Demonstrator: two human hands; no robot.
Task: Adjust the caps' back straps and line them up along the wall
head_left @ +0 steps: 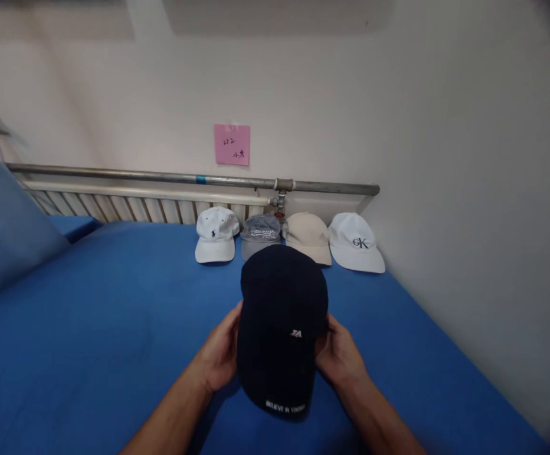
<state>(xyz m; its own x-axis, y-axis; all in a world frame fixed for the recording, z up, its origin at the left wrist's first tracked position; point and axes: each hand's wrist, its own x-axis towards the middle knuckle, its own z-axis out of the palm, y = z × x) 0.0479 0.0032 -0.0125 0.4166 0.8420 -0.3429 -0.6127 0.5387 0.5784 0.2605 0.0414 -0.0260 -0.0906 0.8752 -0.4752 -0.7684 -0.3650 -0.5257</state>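
A black baseball cap [281, 303] is held up in front of me, its brim pointing down toward me. A small light logo sits on its front and white lettering runs along the brim edge. My left hand [222, 351] grips the cap's left side, with the fingertips hidden behind it. On the opposite side my right hand [341, 354] is closed on the cap, its fingers partly covered. Behind it stand a white cap [216, 234] with a dark emblem, a grey cap [260, 237], a beige cap [307, 235] and a white cap with black letters [356, 243].
The row of caps rests on a blue-covered surface [89, 328] near the wall. A metal pipe [161, 175] and a radiator [113, 207] run behind it. A pink note [232, 145] is stuck on the wall. A blue upright panel [4, 227] stands at left.
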